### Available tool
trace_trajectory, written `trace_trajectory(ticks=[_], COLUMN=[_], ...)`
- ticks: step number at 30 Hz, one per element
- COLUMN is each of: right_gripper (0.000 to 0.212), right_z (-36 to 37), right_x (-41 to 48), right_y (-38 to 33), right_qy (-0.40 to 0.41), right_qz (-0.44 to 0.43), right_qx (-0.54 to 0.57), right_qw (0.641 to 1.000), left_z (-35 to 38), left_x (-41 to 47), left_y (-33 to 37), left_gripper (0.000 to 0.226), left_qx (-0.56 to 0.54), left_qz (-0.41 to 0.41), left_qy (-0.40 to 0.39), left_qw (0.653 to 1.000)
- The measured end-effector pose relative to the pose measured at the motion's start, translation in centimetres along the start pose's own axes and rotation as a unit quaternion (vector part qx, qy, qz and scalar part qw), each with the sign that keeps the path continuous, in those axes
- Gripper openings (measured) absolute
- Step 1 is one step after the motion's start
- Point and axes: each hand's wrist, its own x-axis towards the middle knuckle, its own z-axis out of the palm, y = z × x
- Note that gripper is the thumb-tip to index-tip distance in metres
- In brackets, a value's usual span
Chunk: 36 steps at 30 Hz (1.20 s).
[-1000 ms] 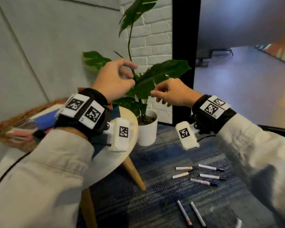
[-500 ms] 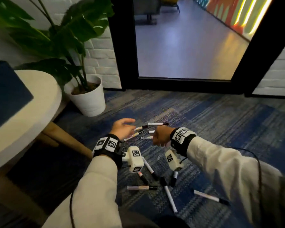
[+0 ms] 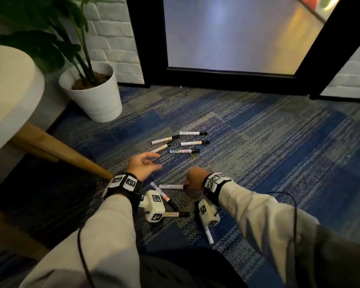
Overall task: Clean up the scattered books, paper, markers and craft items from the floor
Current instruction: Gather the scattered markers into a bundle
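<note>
Gripping one end of a white marker [image 3: 170, 186] in the curled right hand [image 3: 195, 178], low over the blue carpet [image 3: 258, 152]; hovering the left hand [image 3: 142, 166], fingers spread, holding nothing; lying just beyond it, five more markers [image 3: 192, 143].

A white plant pot [image 3: 98, 100] holding a leafy green plant [image 3: 50, 44] is standing on blue patterned carpet [image 3: 279, 152], with a round white table [image 3: 8, 90] on a wooden leg [image 3: 60, 150] sitting left of the pot, a black-framed glass door [image 3: 227, 80] standing right of it and a white brick wall [image 3: 116, 38] rising behind it.
</note>
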Motion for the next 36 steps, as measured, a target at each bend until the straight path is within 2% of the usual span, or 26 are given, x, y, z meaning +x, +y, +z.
trace_trajectory(ticks=[3, 6, 10, 13, 14, 15, 17, 19, 21, 23, 27, 32, 34, 36], right_gripper=[0.022, 0.021, 0.015, 0.016, 0.018, 0.02, 0.023, 0.021, 0.021, 0.027, 0.031, 0.025, 0.018, 0.013], right_z=[-3.8, -7.3, -8.5, -7.0, -6.0, -4.9, -2.3, 0.5, 2.9, 4.4, 5.0, 5.8, 5.0, 3.0], right_x=[-0.4, -1.0, -1.7, -1.7, -1.6, -1.3, -0.9, -0.4, -0.2, 0.0, -0.4, -1.0, -1.3, -2.1], right_y=[0.4, -0.1, -1.7, -2.1, -1.9, -1.5, -0.9, -0.1, 0.1, 0.1, 0.0, 0.5, 1.2, 1.9], right_qy=[0.028, 0.026, -0.004, 0.038, 0.049, 0.055, 0.029, -0.044, -0.121, -0.138, -0.1, -0.055, -0.047, -0.038], right_qz=[-0.067, -0.119, -0.162, -0.156, -0.146, -0.141, -0.146, -0.144, -0.139, -0.133, -0.135, -0.151, -0.149, -0.148], right_qx=[0.155, 0.284, 0.464, 0.544, 0.543, 0.518, 0.392, 0.247, 0.144, 0.077, 0.047, 0.02, 0.057, 0.17], right_qw=[0.985, 0.951, 0.871, 0.823, 0.825, 0.842, 0.908, 0.957, 0.972, 0.978, 0.985, 0.987, 0.986, 0.974], left_z=[0.1, 0.4, 1.0, 0.9, 0.7, 0.6, 0.2, 0.0, -0.1, -0.1, 0.1, 0.6, 0.7, 0.8], left_x=[-0.3, -0.6, -0.8, -0.4, -0.3, -0.2, -0.2, -0.4, -0.9, -1.3, -1.4, -1.0, -1.0, -1.1], left_y=[-0.5, -0.5, 0.1, -0.3, -0.5, -0.6, -1.1, -1.1, -0.9, -0.7, -0.5, -0.8, -1.0, -1.2], left_gripper=[0.051, 0.052, 0.018, 0.021, 0.024, 0.026, 0.027, 0.024, 0.017, 0.011, 0.011, 0.014, 0.013, 0.016], left_qx=[0.039, 0.011, -0.073, -0.074, -0.086, -0.102, -0.134, -0.15, -0.155, -0.153, -0.141, -0.127, -0.132, -0.118], left_qz=[0.006, -0.006, -0.018, -0.032, -0.045, -0.06, -0.091, -0.106, -0.115, -0.122, -0.127, -0.111, -0.107, -0.094], left_qy=[-0.095, -0.158, -0.154, -0.11, -0.089, -0.069, -0.043, -0.044, -0.053, -0.073, -0.122, -0.134, -0.139, -0.15], left_qw=[0.995, 0.987, 0.985, 0.991, 0.991, 0.991, 0.986, 0.982, 0.98, 0.978, 0.974, 0.976, 0.976, 0.977])
